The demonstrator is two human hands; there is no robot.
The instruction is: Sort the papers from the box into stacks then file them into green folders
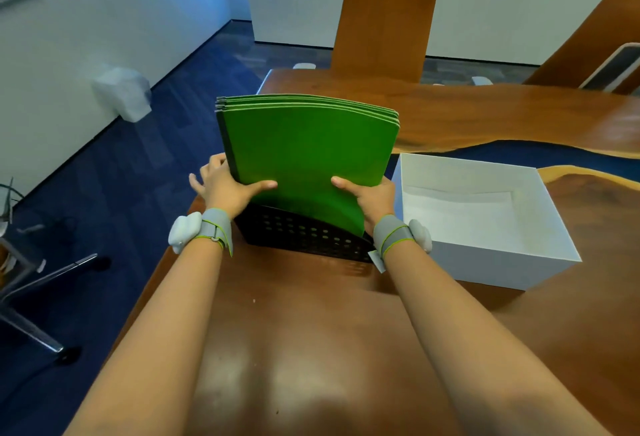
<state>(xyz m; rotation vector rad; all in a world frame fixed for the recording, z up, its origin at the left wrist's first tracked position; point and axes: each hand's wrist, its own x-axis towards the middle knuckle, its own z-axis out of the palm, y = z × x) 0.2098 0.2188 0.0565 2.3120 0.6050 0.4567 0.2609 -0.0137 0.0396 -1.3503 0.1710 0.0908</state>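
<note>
Indoor light, moderately bright, even. Cool blue cast on left wall (pixel 69 64) and floor (pixel 131 175); warm tone on table (pixel 485 106). Broad soft glare patches on near table surface, from overhead. Shadows weak, diffuse. Green folders (pixel 308 151) saturated, sharpest item. Wide-angle bowing toward edges; left periphery blurred, far chair (pixel 384 19) slightly soft.

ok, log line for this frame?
left hand: grips folders | right hand: grips folders | folders: upright, lower edge in rack | box: open, right of rack
</note>
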